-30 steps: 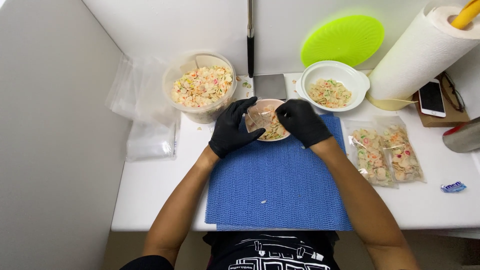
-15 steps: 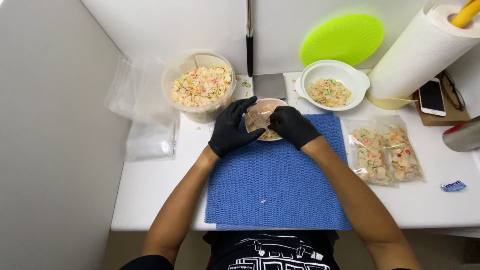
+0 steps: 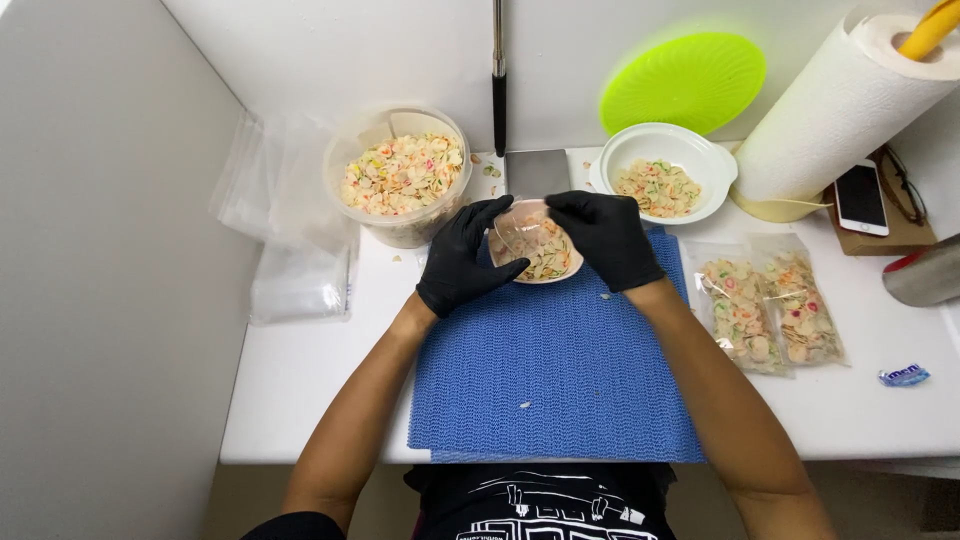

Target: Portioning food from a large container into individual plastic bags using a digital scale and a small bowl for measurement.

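From the head camera, your left hand (image 3: 462, 258) and right hand (image 3: 606, 238), both in black gloves, meet over a small clear plastic bag (image 3: 527, 237) at the far edge of the blue mat (image 3: 555, 370). The fingers (image 3: 483, 222) of each hand curl closed on the bag's sides, pinching it between them just above a small bowl (image 3: 545, 266) of mixed snack pieces. The bag looks thin, limp and slick, so hold it by the rim near the opening; its light, brittle contents would likely crush under a hard squeeze. A large clear tub (image 3: 400, 180) of the mix stands left of the hands, a white bowl (image 3: 662, 172) right, two filled bags (image 3: 768, 312) near the tabletop's (image 3: 300, 370) right edge.
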